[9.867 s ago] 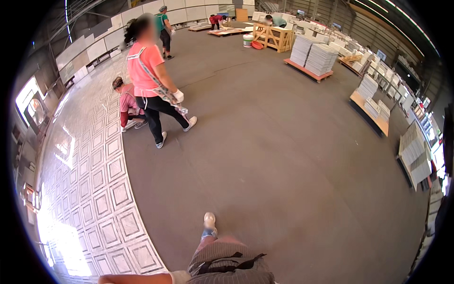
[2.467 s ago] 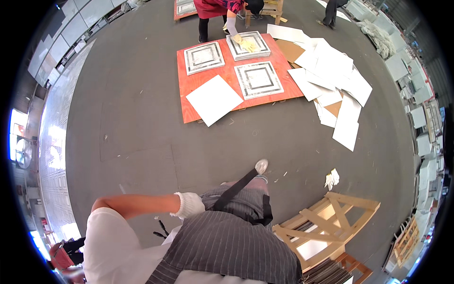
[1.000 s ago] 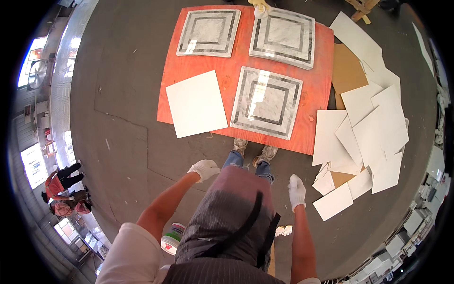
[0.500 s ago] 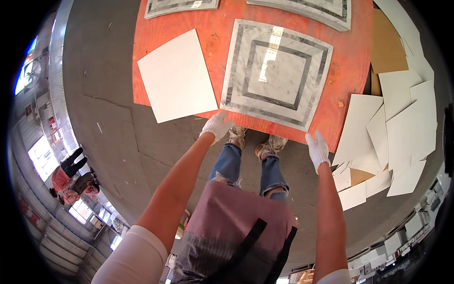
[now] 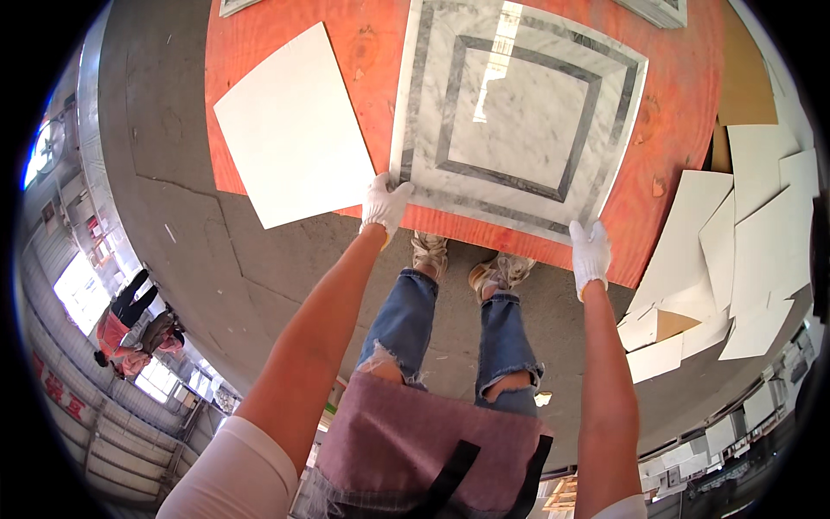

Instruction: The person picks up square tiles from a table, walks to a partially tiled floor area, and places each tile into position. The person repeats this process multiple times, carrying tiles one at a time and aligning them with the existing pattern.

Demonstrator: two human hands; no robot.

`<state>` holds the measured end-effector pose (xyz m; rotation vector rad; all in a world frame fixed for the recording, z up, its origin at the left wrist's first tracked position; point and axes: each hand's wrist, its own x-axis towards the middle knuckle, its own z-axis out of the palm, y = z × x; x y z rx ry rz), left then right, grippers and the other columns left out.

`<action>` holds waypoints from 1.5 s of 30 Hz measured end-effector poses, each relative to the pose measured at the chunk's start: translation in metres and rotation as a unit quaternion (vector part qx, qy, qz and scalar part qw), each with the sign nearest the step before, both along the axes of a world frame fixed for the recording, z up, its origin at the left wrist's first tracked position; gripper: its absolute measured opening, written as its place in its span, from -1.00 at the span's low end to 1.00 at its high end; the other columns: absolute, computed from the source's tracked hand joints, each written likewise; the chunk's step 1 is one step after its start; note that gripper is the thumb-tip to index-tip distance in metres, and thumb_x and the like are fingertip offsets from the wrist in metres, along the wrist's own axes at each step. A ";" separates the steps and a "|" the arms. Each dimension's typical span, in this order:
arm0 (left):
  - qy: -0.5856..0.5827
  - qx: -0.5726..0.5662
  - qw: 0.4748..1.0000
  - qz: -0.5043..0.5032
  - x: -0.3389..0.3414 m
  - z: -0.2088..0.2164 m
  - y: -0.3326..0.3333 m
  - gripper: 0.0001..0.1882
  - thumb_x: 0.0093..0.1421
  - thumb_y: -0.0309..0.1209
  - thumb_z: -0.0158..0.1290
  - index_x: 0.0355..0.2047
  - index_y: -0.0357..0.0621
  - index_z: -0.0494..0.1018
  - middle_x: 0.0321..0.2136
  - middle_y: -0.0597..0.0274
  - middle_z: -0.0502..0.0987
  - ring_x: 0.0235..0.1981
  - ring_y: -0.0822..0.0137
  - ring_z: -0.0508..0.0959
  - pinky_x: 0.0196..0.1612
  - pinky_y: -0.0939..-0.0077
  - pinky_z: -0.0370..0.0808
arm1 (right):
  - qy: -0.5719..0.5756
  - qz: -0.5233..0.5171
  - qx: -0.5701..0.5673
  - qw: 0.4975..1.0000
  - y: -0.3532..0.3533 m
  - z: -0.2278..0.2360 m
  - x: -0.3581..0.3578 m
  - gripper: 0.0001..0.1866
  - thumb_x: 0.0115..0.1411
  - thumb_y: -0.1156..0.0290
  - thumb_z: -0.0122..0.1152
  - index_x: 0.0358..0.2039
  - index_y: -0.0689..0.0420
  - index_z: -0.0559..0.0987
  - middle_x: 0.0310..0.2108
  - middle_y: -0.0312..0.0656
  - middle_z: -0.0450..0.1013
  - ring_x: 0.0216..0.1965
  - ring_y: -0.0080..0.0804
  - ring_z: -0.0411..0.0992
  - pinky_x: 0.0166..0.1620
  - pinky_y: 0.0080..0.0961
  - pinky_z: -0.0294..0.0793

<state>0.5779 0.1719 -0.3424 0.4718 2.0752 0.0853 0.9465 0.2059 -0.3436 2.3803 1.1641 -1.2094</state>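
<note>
A square marble tile panel, pale with dark grey inlaid bands and a glossy face, lies on the red-orange board in front of me. My left hand, in a white knit glove, is at its near left corner, thumb and fingers apart. At the near right corner is my gloved right hand, its thumb and fingers also spread. Whether either hand bears on the panel is hard to make out. Left of the panel, a blank white sheet lies tilted, overhanging the board's near edge close to my left hand.
Parts of other panels show at the far edge. Loose white and brown sheets are heaped on the floor to the right. My shoes stand by the board's near edge. People are in the distance at left.
Both hands have come to the near corners of the marble panel. My view has moved closer, so the board and panel look larger.
</note>
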 end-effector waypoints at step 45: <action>-0.098 0.042 0.982 0.158 0.002 0.157 0.049 -0.36 0.15 0.08 0.08 -0.20 -0.40 0.51 -0.43 0.29 0.51 -0.37 0.50 0.42 -0.25 0.54 0.39 | 0.250 -0.188 0.034 0.949 0.078 0.125 0.033 -0.37 0.17 0.09 0.23 0.09 0.32 0.41 0.03 -0.22 0.42 0.03 -0.49 0.32 0.13 -0.56 0.21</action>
